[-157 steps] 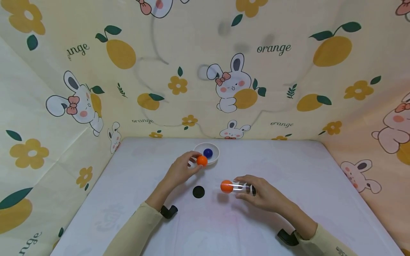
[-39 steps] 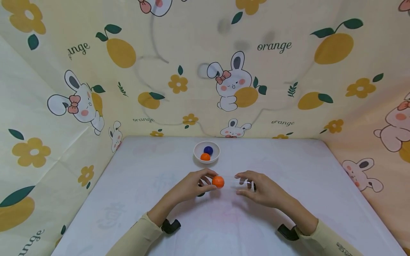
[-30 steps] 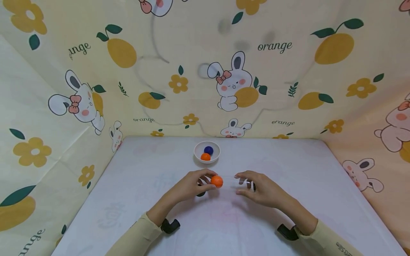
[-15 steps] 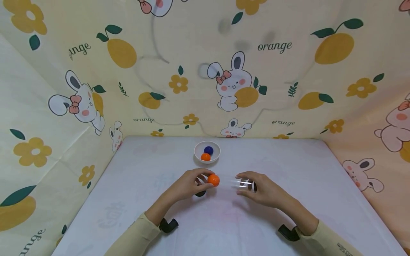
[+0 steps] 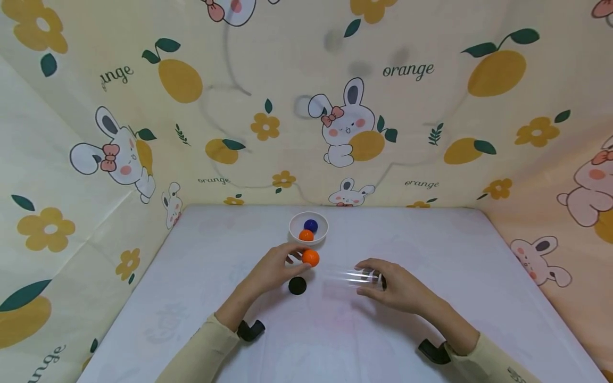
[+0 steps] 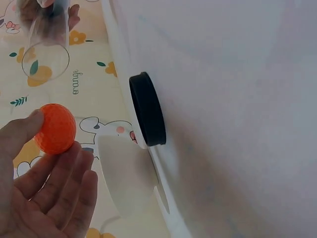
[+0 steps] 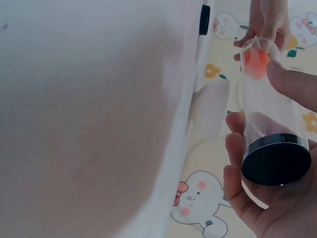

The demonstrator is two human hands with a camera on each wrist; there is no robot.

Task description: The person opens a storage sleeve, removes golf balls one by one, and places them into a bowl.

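Note:
Between thumb and fingertips my left hand [image 5: 276, 269] pinches an orange ball [image 6: 55, 129], whose surface looks dimpled in the left wrist view. It hovers just in front of a white bowl [image 5: 293, 238], which contains a blue ball [image 5: 311, 226] and another orange ball [image 5: 306, 235]. My right hand [image 5: 399, 288] grips a clear tube [image 5: 342, 277] near its black-capped end [image 7: 276, 163]. The tube is held level above the table, its uncapped mouth facing left, and no ball is inside. Through its wall, the right wrist view shows the pinched ball.
A round black lid [image 5: 297, 285] lies on the white-covered table [image 5: 311, 346], below the left hand. Printed cloth [image 5: 306, 159] with rabbits and oranges hangs at the back and sides. Black wrist-worn pieces [image 5: 251, 330] sit by both sleeves.
An earlier orange ball went from my left hand into the bowl. The second orange ball left the tube and moved left and back toward the bowl. My right hand stayed nearly still.

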